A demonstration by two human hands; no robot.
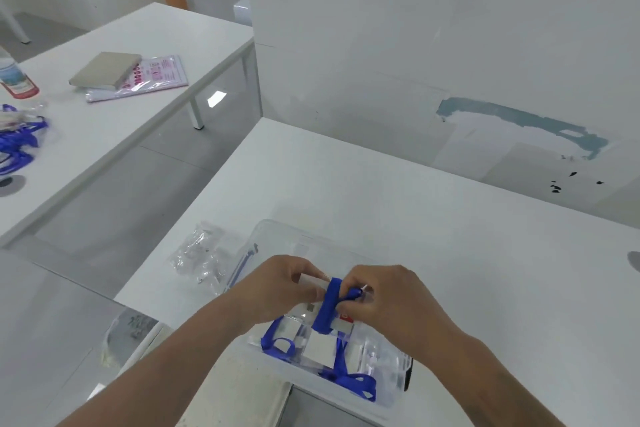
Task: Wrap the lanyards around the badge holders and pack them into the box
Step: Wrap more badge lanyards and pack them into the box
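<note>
Above the clear plastic box I hold a clear badge holder with a blue lanyard wound around its middle. My left hand grips the holder's left end. The fingers of my right hand pinch the loose end of the lanyard beside the wrap. Inside the box lie several other badge holders with blue lanyards. More blue lanyards are heaped on the far left table.
A crumpled clear plastic bag lies left of the box on the white table. On the left table are a grey book, a pink leaflet and a bottle. A gap separates the tables.
</note>
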